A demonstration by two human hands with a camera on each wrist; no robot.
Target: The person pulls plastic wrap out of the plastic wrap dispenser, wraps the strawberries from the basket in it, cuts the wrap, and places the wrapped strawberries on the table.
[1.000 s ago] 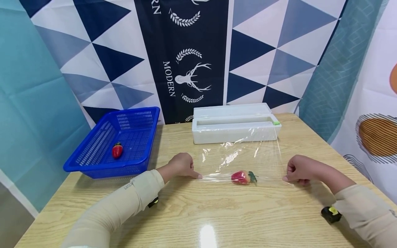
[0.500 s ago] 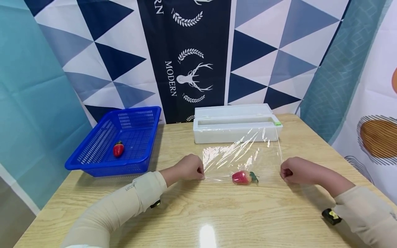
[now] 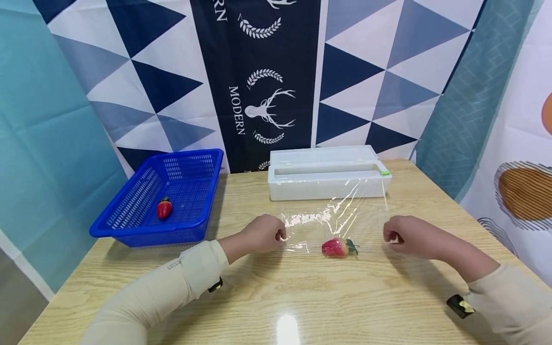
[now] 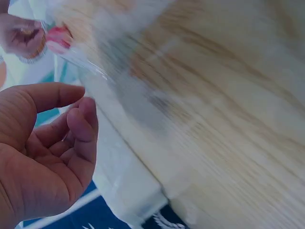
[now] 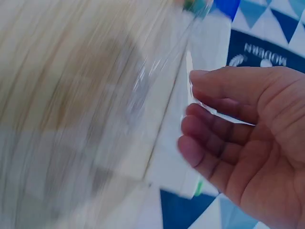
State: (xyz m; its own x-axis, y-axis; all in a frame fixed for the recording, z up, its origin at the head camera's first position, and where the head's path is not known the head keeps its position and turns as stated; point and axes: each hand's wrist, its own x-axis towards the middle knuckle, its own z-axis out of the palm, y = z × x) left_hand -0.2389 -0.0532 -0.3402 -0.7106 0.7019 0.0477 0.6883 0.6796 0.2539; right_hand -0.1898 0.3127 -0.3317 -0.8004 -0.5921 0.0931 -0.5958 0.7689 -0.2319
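A sheet of clear cling film (image 3: 345, 218) stretches from a white box (image 3: 329, 187) toward the person. Its near left corner is pinched by my left hand (image 3: 264, 233), thumb and index fingertips nearly meeting in the left wrist view. My right hand (image 3: 411, 235) pinches the near right corner; in the right wrist view the film's edge passes between thumb and fingers (image 5: 224, 90). Between the hands, a red strawberry (image 3: 335, 247) with green leaves lies on its side at the film's near edge. Whether the film touches it I cannot tell.
On the left of the wooden table (image 3: 258, 302) stands a blue plastic basket (image 3: 151, 235) with another strawberry (image 3: 164, 208) in it. The white box's lid stands raised at the back, before a patterned cloth (image 3: 267, 57).
The hands have come slightly closer together: the left moved right, the right moved left. The film between them has slackened and its folds have shifted. The strawberry has stayed in place.
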